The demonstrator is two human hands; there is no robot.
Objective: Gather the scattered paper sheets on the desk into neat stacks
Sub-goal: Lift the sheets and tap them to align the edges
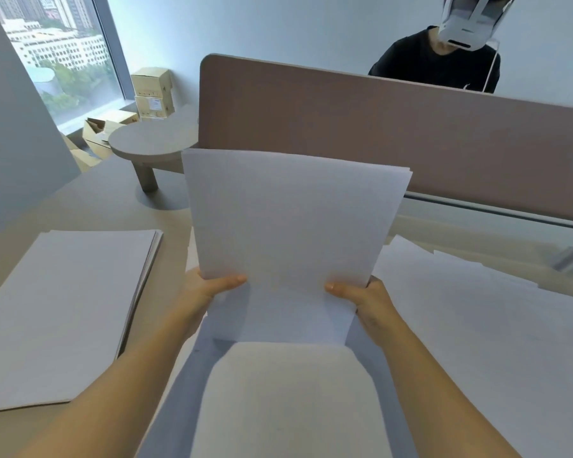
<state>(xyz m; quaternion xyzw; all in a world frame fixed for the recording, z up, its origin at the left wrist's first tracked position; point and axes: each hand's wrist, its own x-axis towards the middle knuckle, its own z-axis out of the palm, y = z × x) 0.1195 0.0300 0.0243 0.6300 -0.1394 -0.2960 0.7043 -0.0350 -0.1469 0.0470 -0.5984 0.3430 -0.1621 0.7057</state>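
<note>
I see both hands, left hand (pixel 212 289) and right hand (pixel 361 294), pinching an upright bundle of sheets (pixel 291 223), long axis vertical; finished stack (pixel 63 312) lies nearer my left.

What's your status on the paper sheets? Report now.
Left hand and right hand both grip held bundle, upright. Neat stack at left. Loose sheets remain at right. Nothing blocking.

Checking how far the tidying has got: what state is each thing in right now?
Held sheaf of paper: upright, lifted, edges nearly flush.
Left hand: grips the sheaf's lower left edge.
Right hand: grips its lower right edge.
Left stack: flat on the desk, fairly squared.
Loose sheets at right: spread, overlapping, not yet stacked.
</note>
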